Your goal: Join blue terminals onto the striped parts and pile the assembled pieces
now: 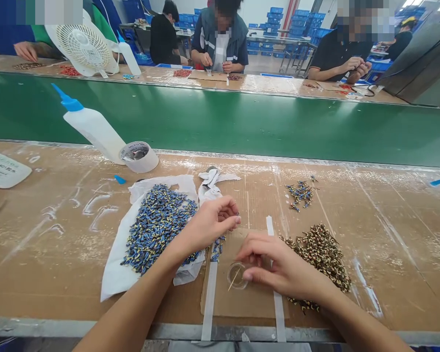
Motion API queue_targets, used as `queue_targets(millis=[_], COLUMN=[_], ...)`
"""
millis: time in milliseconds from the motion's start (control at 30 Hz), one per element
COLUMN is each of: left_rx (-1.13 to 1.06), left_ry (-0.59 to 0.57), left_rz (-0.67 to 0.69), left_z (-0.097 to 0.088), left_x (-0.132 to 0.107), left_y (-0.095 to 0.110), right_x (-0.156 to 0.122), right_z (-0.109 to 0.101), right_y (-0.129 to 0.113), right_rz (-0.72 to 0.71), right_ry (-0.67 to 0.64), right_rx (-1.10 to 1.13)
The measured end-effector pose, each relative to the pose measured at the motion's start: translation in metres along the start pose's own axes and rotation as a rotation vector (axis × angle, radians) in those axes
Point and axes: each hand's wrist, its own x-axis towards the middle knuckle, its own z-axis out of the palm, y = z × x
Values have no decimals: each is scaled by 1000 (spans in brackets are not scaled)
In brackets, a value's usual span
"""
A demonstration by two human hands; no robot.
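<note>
From my feed, the left hand (214, 220) is curled with fingertips pinched together; whatever sits between them is too small for me to make out, perhaps one of the little parts. My left forearm covers the near edge of the heap of small blue-and-yellow parts (156, 225) lying on a white plastic sheet (117, 274). The right hand (278, 266) is loosely closed, pinching a thin pale stick (234, 278) whose tip dips into a small round clear dish (237, 276); the fingers hide the stick's upper end. That dish sits on a flat brown cardboard piece (242, 300) taped to the bench, just left of the right hand and below the left. A pile of dark brown-and-cream parts (322, 252) lies partly behind my right wrist. A few blue parts (217, 249) rest between the hands.
</note>
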Motion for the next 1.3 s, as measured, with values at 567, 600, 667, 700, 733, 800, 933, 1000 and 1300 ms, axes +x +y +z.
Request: queue_targets(millis=[567, 600, 667, 700, 733, 800, 933, 1000, 1300], left_rx=[-43, -42, -42, -44, -47, -51, -55, -53, -7], left_ry=[3, -7, -21, -25, -23, -13, -3, -5, -30], left_rz=[-19, -16, -1, 6, 11, 11, -14, -17, -28], left_z=[18, 18, 19, 19, 20, 20, 21, 20, 24], left_x=[3, 3, 3, 3, 3, 3, 3, 4, 3], left_y=[-9, -9, -9, -9, -9, -10, -11, -12, -15], right_x=[0, 0, 0, 0, 0, -1, -1, -1, -2], right_z=[21, 21, 23, 23, 23, 22, 14, 10, 6], right_y=[-3, -3, -3, -3, -3, -2, 1, 4, 12], right_rz=[-202, -202, -204, -209, -211, -209, -165, -109, 236], right_ry=[-49, -52, -50, -45, -38, -11, 77, 96, 91], right_rx=[-242, -247, -254, -254, -252, -245, -235, -195, 276])
